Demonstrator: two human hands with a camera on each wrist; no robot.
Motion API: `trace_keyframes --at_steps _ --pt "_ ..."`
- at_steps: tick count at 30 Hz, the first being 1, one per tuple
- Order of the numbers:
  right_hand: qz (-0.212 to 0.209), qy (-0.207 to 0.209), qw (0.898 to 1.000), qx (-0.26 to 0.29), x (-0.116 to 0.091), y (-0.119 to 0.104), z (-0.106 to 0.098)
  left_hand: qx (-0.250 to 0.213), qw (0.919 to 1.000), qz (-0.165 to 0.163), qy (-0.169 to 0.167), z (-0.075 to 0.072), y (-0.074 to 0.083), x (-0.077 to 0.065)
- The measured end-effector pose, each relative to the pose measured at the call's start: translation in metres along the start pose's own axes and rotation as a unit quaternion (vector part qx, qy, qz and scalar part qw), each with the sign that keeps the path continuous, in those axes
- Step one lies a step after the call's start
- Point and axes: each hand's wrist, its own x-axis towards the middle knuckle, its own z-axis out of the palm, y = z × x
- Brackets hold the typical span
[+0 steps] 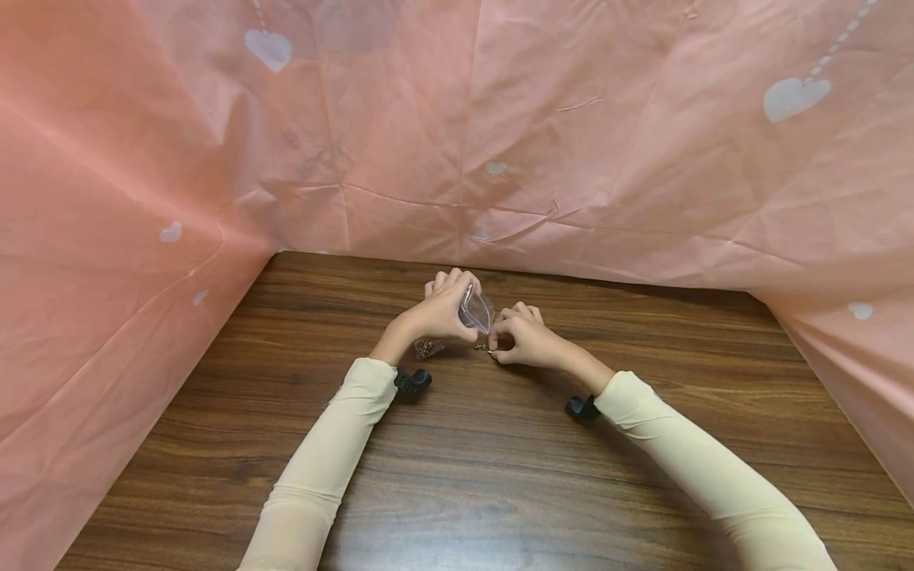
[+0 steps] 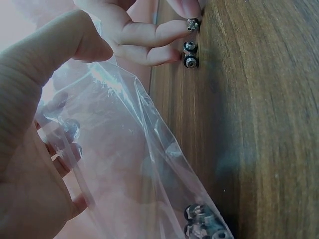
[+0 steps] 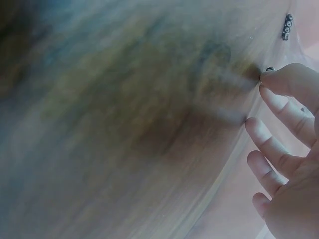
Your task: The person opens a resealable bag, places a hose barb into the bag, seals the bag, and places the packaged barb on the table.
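A clear plastic bag (image 1: 480, 311) is held by my left hand (image 1: 444, 308), its mouth spread toward the right. Several small round metal-and-black parts (image 2: 203, 223) lie in the bag's lower end. Thumb and forefinger of my right hand (image 1: 530, 339) pinch one small metal part (image 2: 192, 25) at the table surface, just right of the bag's mouth. Right beside those fingertips, two more such parts (image 2: 190, 55) lie on the wood, seen in the left wrist view. In the right wrist view, the pinched part is mostly hidden by the thumb.
The brown wood-grain table (image 1: 457, 476) spreads out beneath both hands. Pink sheeting (image 1: 400, 143) with white hearts hangs behind it and at both sides. A black wrist camera (image 1: 414, 382) sits at the left cuff and another black camera (image 1: 581, 408) at the right.
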Motion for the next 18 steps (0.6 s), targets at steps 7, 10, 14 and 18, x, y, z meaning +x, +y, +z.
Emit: trace_keyframes --at_steps 7,10,14,18 --pt "0.002 -0.001 1.0 0.002 -0.0012 -0.0002 -0.002 0.0 1.0 -0.001 0.001 -0.0001 0.0002 -0.0001" --pt "0.001 0.0 1.0 -0.001 -0.0021 -0.0004 -0.0029 -0.003 1.0 -0.001 0.001 -0.0003 0.0002 -0.0002" --pt "0.002 0.001 1.0 -0.011 -0.0027 -0.0005 -0.0028 0.004 1.0 -0.001 0.001 -0.0005 0.0001 -0.0003" --pt "0.005 0.005 1.0 -0.015 -0.0034 -0.0014 -0.0029 0.011 0.9999 -0.001 0.003 0.0 -0.0004 -0.0001"
